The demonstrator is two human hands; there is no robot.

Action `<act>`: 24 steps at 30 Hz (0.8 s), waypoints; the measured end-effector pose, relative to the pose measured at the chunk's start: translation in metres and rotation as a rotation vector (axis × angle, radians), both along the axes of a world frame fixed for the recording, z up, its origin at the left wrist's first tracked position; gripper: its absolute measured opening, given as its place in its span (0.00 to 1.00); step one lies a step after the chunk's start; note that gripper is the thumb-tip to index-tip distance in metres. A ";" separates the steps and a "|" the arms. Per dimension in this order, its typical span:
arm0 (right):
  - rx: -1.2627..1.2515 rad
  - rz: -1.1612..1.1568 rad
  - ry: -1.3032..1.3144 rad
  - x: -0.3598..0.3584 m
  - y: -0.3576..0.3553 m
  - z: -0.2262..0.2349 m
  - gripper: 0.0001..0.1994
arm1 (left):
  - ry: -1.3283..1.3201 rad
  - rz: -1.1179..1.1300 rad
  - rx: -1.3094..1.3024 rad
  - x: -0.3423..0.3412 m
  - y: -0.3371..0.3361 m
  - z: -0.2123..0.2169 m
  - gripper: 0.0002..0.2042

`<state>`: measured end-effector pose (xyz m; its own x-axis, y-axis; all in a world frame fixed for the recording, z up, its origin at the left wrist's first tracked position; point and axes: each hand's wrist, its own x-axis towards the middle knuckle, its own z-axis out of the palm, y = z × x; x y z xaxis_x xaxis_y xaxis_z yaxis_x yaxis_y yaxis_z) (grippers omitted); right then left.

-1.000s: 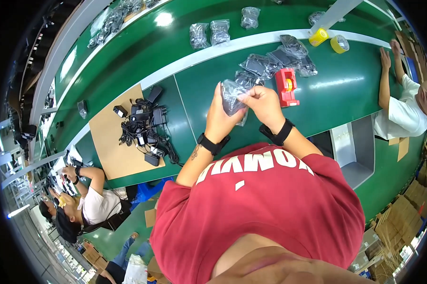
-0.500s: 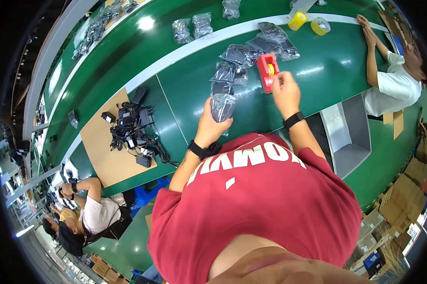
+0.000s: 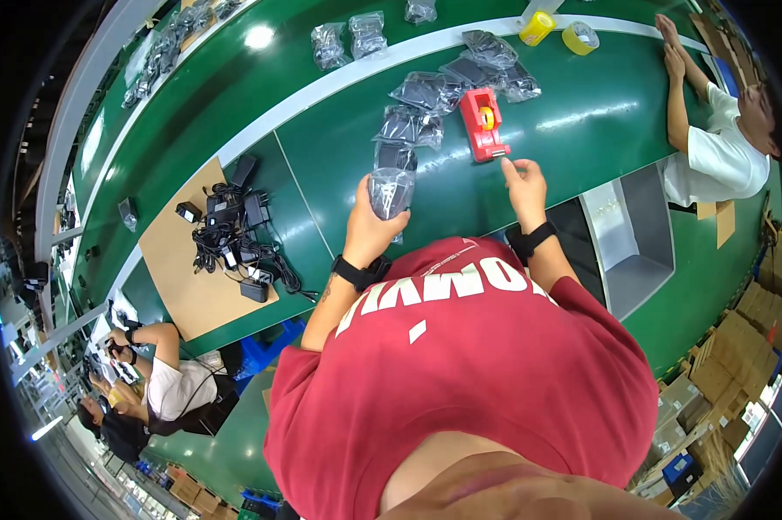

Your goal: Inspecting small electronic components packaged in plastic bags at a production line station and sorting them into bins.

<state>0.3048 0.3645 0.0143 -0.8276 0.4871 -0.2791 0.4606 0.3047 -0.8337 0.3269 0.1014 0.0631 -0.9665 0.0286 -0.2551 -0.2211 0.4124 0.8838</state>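
Note:
My left hand [image 3: 372,227] is closed around a clear plastic bag holding a dark adapter [image 3: 391,192], just above the green table. Beyond it a row of bagged adapters [image 3: 426,92] runs away toward the upper right. A red tape dispenser [image 3: 480,126] with a small yellow roll stands right of that row. Close to the dispenser's near end is my right hand [image 3: 527,191], thumb and forefinger pinched together. Whatever lies between those fingertips is too small to make out.
On brown cardboard [image 3: 179,286] to the left lies a tangle of black adapters and cables [image 3: 235,230]. Tape rolls [image 3: 580,38] lie at the far edge. A grey bin [image 3: 638,251] stands at right. Co-workers sit on both sides, one with arms on the table [image 3: 679,87].
My right hand has come off the tape dispenser toward me, fingers still pinched. My left hand keeps its hold on the bagged adapter. The whole view has shifted slightly.

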 end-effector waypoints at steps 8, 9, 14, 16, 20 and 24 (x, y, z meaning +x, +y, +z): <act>0.528 0.362 -0.188 -0.003 0.003 -0.016 0.11 | 0.022 -0.024 -0.075 -0.006 0.012 0.006 0.37; 0.561 0.362 -0.219 0.000 0.000 -0.003 0.11 | 0.055 0.005 -0.083 -0.008 0.011 0.008 0.37; -0.298 0.666 0.103 0.016 -0.072 0.056 0.09 | 0.237 0.025 -0.340 -0.008 0.024 0.010 0.37; -0.274 0.738 0.053 0.013 -0.090 0.069 0.09 | 0.350 0.032 -0.398 -0.005 0.029 0.010 0.38; -0.166 0.716 0.025 0.005 -0.104 0.072 0.10 | 0.395 0.072 -0.559 0.000 0.030 0.011 0.39; -0.348 0.718 -0.132 -0.002 -0.099 0.060 0.10 | 0.354 0.069 -0.496 0.001 0.025 0.011 0.39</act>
<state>0.3029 0.2660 0.0740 -0.8550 -0.2836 -0.4342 0.3521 0.2970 -0.8876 0.3277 0.1260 0.0740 -0.9904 -0.0768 0.1150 0.0102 0.7886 0.6148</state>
